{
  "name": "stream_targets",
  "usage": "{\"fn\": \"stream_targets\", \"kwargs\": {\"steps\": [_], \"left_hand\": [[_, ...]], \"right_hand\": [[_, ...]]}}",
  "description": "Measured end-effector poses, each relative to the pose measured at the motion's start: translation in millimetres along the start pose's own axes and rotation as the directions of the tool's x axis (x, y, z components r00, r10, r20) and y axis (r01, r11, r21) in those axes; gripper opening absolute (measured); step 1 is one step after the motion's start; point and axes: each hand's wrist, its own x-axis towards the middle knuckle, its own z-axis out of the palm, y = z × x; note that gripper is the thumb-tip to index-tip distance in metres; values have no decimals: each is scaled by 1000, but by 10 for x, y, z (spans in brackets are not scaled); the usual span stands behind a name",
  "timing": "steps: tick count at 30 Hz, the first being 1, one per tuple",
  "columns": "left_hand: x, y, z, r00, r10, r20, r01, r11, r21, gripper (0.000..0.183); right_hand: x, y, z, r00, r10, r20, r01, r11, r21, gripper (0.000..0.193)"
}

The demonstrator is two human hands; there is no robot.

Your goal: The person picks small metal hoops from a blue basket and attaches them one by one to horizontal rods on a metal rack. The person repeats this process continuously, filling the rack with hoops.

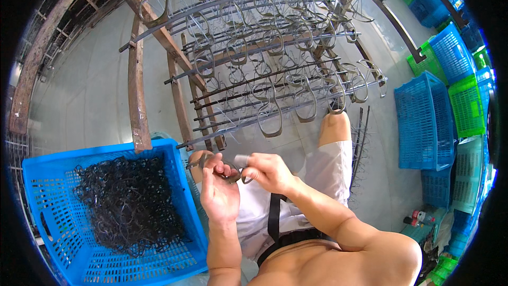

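Before my lap, a dark eyeglass frame (230, 178) is held between both hands. My left hand (219, 190), palm up, has its fingers curled around the frame. My right hand (271, 172) pinches the frame's rim from the right with thumb and fingers; a pale wrap covers one of its fingertips. Part of the frame is hidden by the fingers. Just past my hands, more olive-brown eyeglass frames (270, 118) hang in rows from a rack's metal bars (296, 105). To the left, a blue basket (37, 165) contains a tangled heap of thin, dark, looped pieces (129, 201).
Wooden rack posts (138, 95) stand between the basket and the hanging frames. A metal bar (397, 24) juts out at the upper right. Stacked blue crates (423, 122) and green crates (467, 107) line the right side. Thin rods (361, 143) with wires stand beside my right leg.
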Motion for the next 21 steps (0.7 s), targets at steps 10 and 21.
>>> {"fn": "stream_targets", "kwargs": {"steps": [10,21], "left_hand": [[588,-112,-233,877,440,192,-302,195,933,28],[795,-148,-264,926,366,96,-219,312,925,18]], "right_hand": [[569,352,600,682,255,-686,17,932,362,33],[739,394,715,450,317,-835,-316,931,183,30]]}}
